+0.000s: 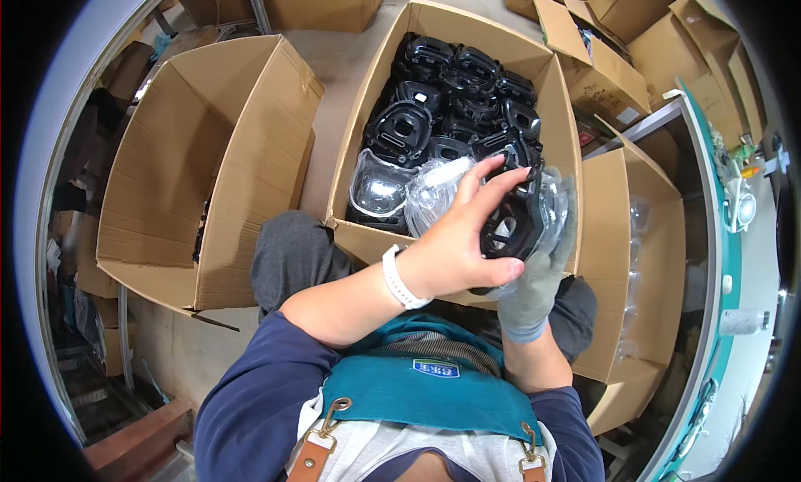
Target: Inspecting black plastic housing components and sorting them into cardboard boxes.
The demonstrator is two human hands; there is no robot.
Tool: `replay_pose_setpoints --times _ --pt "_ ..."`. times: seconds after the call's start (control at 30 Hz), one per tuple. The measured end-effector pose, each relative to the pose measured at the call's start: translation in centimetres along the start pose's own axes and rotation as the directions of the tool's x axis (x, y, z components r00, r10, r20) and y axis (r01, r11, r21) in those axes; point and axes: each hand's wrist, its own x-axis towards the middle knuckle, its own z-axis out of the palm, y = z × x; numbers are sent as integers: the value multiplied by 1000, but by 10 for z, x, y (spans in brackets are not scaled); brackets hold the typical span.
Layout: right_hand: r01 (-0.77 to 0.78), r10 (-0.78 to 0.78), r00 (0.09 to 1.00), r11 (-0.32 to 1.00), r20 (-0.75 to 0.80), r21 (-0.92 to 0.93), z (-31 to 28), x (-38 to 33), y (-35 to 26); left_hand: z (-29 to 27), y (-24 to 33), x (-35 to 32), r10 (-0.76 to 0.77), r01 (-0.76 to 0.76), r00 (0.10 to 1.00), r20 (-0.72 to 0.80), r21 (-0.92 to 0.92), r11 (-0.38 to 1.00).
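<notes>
My bare left hand, with a white band at the wrist, grips a black plastic housing between thumb and fingers. Against the housing's right side lies a clear plastic cover, held from behind by my grey-gloved right hand. The gloved fingers are partly hidden behind these parts. Both hands are over the near right corner of an open cardboard box. Rows of black housings fill that box. At its near end, a clear cover and other clear plastic pieces rest on the housings.
To the left stands a tall open cardboard box. Close on my right, another open box has several clear covers along its inside. A teal-edged bench runs down the right side. More cartons are piled at the back right.
</notes>
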Motion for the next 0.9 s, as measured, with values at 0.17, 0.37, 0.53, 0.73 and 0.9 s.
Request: replay_pose_setpoints --times 0.17,0.37,0.53,0.73,0.9 --pt "133 -83 980 949 179 -287 2 2 3 19 -23 -2 48 -87 987 -156 -256 963" --pt "-71 27 986 962 165 264 7 17 3 13 -22 5 -27 -8 997 -79 -407 913" --pt "-211 141 957 938 254 274 3 19 5 9 -34 5 119 -136 991 -66 -391 910" --pt "25 -26 1000 978 2 208 12 24 11 10 -10 -1 182 -119 908 -378 183 976" --pt "367 -388 921 899 -43 -241 29 20 18 27 -13 10 -408 -233 737 -539 -769 595"
